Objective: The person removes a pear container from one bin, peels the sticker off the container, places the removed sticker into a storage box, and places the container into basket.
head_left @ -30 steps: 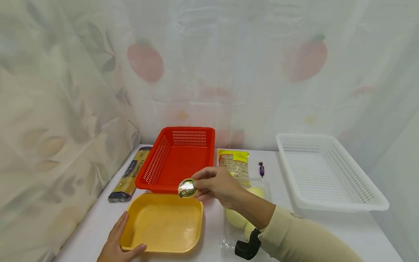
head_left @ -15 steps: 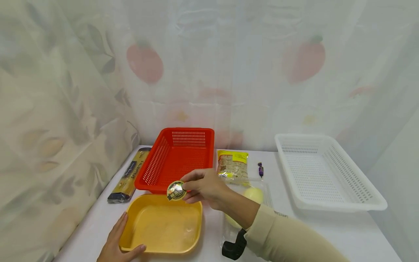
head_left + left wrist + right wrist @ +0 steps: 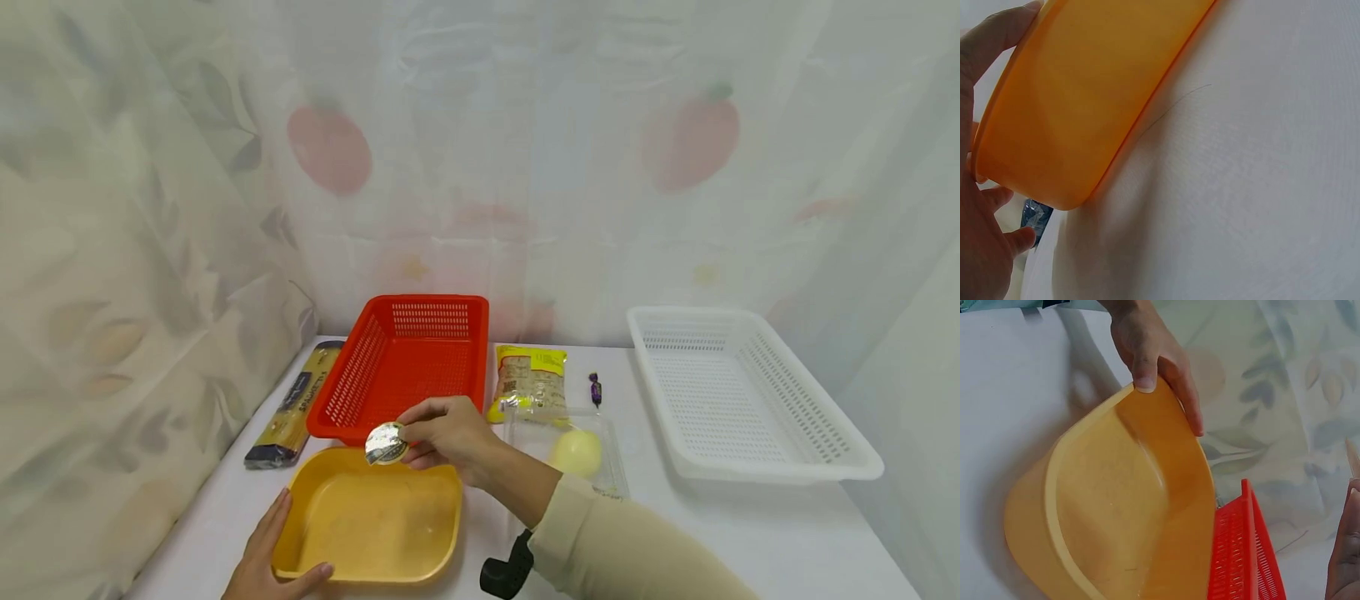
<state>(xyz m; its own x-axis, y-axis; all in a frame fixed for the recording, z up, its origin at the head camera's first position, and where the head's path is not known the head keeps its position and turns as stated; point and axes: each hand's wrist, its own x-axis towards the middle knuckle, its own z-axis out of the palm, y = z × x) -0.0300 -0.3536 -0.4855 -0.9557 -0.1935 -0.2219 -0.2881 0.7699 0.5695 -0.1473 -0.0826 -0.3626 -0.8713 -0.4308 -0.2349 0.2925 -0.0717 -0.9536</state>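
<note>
My right hand (image 3: 453,437) pinches a round, shiny disc with dark print (image 3: 386,443) between thumb and fingertips, above the far rim of a yellow plastic basin (image 3: 367,525). Only a sliver of this hand shows at the right edge of the right wrist view, and the disc is out of sight there. My left hand (image 3: 262,558) grips the basin's near left corner, thumb on the near rim and fingers along the left side. In the right wrist view the left hand (image 3: 1150,353) is seen across that corner. The basin's inside holds nothing visible.
Behind the basin stands a red basket (image 3: 427,367), with a spaghetti pack (image 3: 296,408) on its left. Right of it lie a yellow-topped clear bag (image 3: 531,379), a purple-wrapped candy (image 3: 595,389) and a clear tray (image 3: 611,454) with a pale yellow round item (image 3: 576,452). A white basket (image 3: 727,408) stands right.
My right hand has moved left with the disc, from near the basin's far right corner to over its far rim. The left hand stays on the basin.
</note>
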